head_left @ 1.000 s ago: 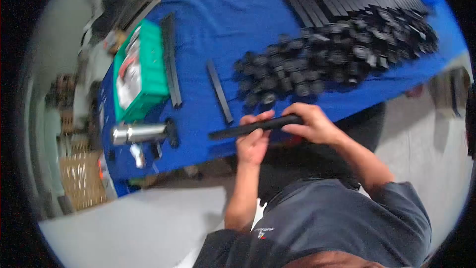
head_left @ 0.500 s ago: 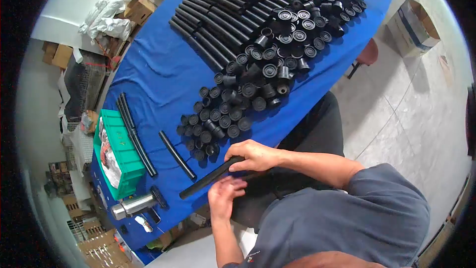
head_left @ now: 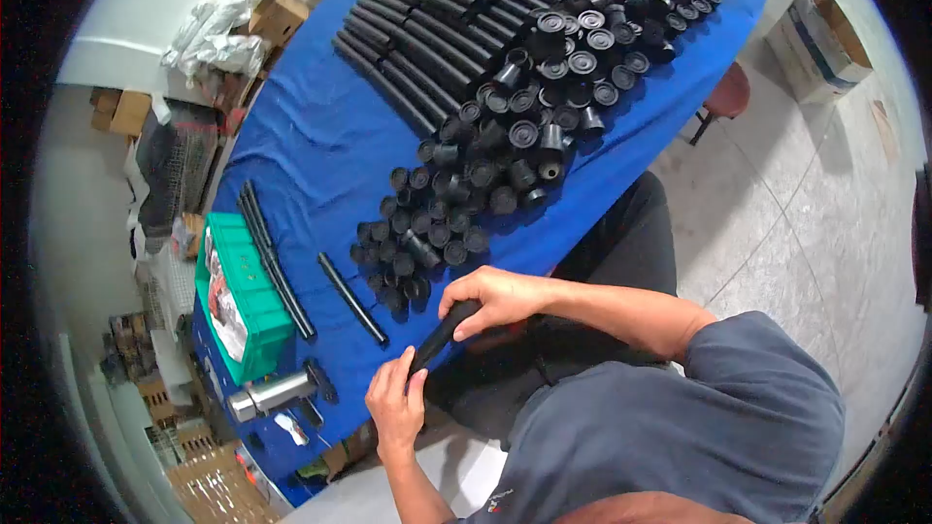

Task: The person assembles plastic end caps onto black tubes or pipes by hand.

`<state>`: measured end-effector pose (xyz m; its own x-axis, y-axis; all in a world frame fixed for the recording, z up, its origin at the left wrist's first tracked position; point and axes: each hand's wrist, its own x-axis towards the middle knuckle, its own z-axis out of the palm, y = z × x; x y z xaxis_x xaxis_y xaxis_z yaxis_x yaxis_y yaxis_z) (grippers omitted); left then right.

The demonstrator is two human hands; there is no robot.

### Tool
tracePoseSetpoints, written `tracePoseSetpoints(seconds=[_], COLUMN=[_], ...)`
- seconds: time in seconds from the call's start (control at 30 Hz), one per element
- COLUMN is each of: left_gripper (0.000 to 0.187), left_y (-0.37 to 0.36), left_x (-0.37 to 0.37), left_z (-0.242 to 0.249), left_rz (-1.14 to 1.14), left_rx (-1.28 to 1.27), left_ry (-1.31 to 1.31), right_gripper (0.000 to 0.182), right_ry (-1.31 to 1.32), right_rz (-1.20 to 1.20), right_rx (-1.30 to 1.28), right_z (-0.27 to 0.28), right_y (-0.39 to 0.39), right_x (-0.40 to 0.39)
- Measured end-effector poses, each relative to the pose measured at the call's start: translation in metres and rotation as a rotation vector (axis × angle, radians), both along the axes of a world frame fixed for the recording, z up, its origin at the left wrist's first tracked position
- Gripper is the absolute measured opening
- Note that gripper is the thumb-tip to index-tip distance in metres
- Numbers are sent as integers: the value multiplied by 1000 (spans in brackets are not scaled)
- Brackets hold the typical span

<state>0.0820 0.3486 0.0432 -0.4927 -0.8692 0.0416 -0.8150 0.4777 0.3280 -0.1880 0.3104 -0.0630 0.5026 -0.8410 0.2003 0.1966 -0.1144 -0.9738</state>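
Observation:
A short black tube [head_left: 439, 338] is held between my two hands at the near edge of the blue-covered table. My right hand [head_left: 500, 299] wraps round its upper end, fingers over the top. At the lower end, my left hand [head_left: 396, 400] pinches the tube with thumb and fingers. Just beyond lies a loose black tube [head_left: 351, 299] on the cloth. Many round black caps [head_left: 451, 223] are heaped close to my right hand; some show ringed faces, others stand on their sides.
Rows of black tubes [head_left: 417, 29] cover the far table. Left of me are longer black tubes [head_left: 274, 262], a green crate [head_left: 264, 306] with a white lining and a metal cylinder-like tool [head_left: 277, 396]. A cardboard box [head_left: 815, 49] and a red stool [head_left: 728, 92] stand on the floor at right.
My left hand has moved left from beside the tube to grip its lower end. The tube now points more steeply toward me. My right hand keeps its hold.

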Motion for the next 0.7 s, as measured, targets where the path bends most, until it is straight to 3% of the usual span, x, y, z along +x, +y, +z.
tracePoseSetpoints(seconds=[0.1,0.17,0.43,0.53,0.7], left_gripper=[33,33,35,35,34], left_y=[1,2,14,18,23], left_x=[-6,-4,5,6,7], left_z=[0,-4,-14,-17,-14], left_rz=[81,32,59,62,142], left_rx=[113,36,3,5,120], left_ry=[45,47,72,112,150], right_gripper=[33,31,28,27,43], right_ry=[67,53,183,203,175], right_rz=[-62,-147,-48,-50,9], right_rx=[-93,-188,-23,-77,-66], right_z=[-3,-7,13,14,13], right_y=[-2,-1,-2,-2,-6], right_x=[0,5,4,4,3])
